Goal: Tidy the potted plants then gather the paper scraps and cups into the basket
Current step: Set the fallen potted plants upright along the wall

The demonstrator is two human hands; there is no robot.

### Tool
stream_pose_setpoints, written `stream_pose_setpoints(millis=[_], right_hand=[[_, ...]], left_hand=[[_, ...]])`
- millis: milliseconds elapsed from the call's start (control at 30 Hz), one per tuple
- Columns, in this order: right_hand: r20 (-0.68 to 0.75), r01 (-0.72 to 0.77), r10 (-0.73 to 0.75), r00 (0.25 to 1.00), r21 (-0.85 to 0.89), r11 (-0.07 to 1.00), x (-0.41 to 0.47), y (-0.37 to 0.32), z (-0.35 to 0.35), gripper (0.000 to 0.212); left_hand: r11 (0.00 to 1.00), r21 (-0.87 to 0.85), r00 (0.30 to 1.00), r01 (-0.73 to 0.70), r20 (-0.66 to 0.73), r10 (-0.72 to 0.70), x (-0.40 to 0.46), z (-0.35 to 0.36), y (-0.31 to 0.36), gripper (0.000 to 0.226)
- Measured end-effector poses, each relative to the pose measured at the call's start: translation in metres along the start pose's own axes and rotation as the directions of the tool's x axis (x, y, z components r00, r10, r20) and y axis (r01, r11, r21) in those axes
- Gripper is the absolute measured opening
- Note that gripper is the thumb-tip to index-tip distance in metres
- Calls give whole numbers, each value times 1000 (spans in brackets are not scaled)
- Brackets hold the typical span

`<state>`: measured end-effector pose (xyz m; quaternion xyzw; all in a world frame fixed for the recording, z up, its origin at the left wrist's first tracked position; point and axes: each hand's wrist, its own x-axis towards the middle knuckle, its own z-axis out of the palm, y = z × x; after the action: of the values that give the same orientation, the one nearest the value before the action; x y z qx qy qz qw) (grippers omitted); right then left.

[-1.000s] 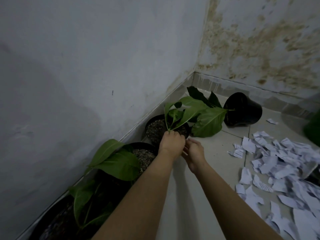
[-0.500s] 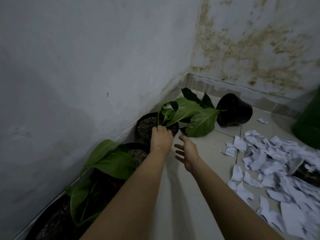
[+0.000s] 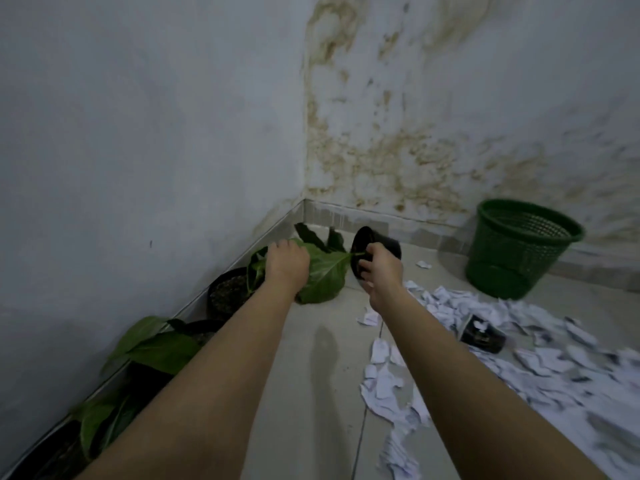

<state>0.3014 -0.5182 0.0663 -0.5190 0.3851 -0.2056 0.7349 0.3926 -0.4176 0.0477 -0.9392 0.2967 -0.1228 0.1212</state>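
I see a stained wall (image 3: pixel 433 109) meeting a tiled floor (image 3: pixel 311 375) in a corner. Against that wall a green basket (image 3: pixel 516 247) stands upright, well apart from my hands. Paper scraps (image 3: pixel 519 358) lie strewn across the floor on the right, and a dark cup (image 3: pixel 481 334) lies on its side among them. Along the left wall stand upright pots with plants (image 3: pixel 152 348), the farthest an open pot of soil (image 3: pixel 225 292). In the corner a black pot (image 3: pixel 377 249) lies tipped over, its leaves (image 3: pixel 325 275) spread on the floor toward the left. My left hand (image 3: pixel 285 263) rests on those leaves, fingers bent downward; I cannot tell whether its grip holds any leaf. My right hand (image 3: pixel 379 271) grips the tipped pot at its rim, fingers curled round it.
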Motion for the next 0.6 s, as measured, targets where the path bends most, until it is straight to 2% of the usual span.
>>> stream_pose_setpoints(millis=[200, 300, 467, 600], right_hand=[[-196, 129, -103, 975, 125, 984, 0, -44, -50, 27], [-255, 133, -80, 964, 200, 971, 2, -52, -63, 24], [-300, 86, -16, 954, 221, 972, 2, -40, -72, 41], [-299, 71, 1, 954, 232, 970, 18, -33, -81, 32]], left_hand=[[1000, 4, 1000, -18, -19, 18, -3, -47, 39, 28], [999, -51, 1000, 0, 24, 1, -1, -67, 64, 27], [988, -147, 990, 43, 136, -23, 13, -88, 105, 31], [987, -157, 979, 43, 202, -10, 25, -81, 120, 36]])
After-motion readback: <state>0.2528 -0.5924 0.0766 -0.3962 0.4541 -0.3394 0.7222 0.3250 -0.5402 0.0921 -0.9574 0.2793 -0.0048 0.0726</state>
